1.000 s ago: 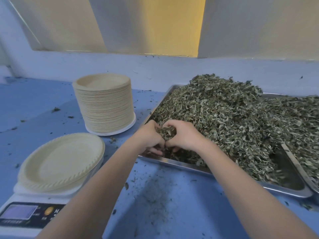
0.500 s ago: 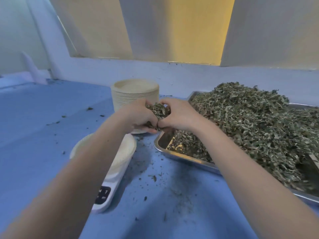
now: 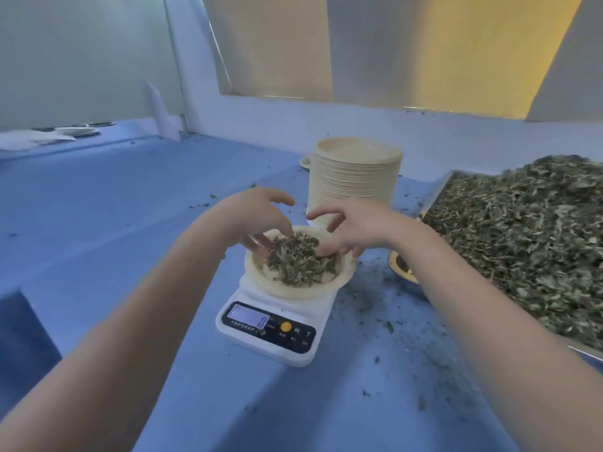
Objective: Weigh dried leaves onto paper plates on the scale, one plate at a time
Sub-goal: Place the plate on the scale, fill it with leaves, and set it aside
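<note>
Half a second ago both hands cupped leaves above the tray; now the left hand (image 3: pixel 257 216) and right hand (image 3: pixel 352 228) spread, fingers loose, the dried leaves (image 3: pixel 298 261) beneath them on the paper plate (image 3: pixel 293 290). The scale (image 3: pixel 270 331) reading is too blurred to trust.

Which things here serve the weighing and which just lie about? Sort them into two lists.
In use:
paper plate on the scale
dried leaves on the plate
metal tray heaped with leaves
stack of paper plates
both hands, left, right

Lying about:
leaf crumbs on the table
white items at far left
</note>
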A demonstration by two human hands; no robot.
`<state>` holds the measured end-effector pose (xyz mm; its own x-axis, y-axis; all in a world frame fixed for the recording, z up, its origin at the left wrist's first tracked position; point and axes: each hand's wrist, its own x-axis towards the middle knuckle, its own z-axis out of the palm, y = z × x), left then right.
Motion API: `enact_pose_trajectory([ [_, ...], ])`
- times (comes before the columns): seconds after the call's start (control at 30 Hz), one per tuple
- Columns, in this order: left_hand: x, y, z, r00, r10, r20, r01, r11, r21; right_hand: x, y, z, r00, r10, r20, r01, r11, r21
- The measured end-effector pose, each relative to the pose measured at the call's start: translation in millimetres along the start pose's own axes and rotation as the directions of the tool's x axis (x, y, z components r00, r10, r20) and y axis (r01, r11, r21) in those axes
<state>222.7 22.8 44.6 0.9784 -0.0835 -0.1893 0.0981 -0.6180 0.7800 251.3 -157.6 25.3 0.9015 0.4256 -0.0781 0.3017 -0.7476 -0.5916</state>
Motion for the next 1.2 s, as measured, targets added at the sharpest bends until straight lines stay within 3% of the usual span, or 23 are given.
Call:
enact_pose_trajectory([
  [0.23,6.9,-8.9,4.2,0.982,0.157,-0.109,-0.157,0.988,0.015,2.1,-7.4,7.4,0.984,-0.057,-0.166,0.056,0.998,-0.011],
  [0.6,-4.9,-35.4,-9.5,0.941,0.202,-0.273,-0.232,0.969,-0.082,9.8,-23.1,31.8,0.955,-0.138,-0.261,0.137,0.99,-0.02],
  [1.2,0.9,-35.6,18.5,0.926,0.282,-0.251,-0.318,0.941,-0.117,-7.5,-8.7,26.9,0.944,-0.126,-0.305,0.126,0.992,-0.017],
])
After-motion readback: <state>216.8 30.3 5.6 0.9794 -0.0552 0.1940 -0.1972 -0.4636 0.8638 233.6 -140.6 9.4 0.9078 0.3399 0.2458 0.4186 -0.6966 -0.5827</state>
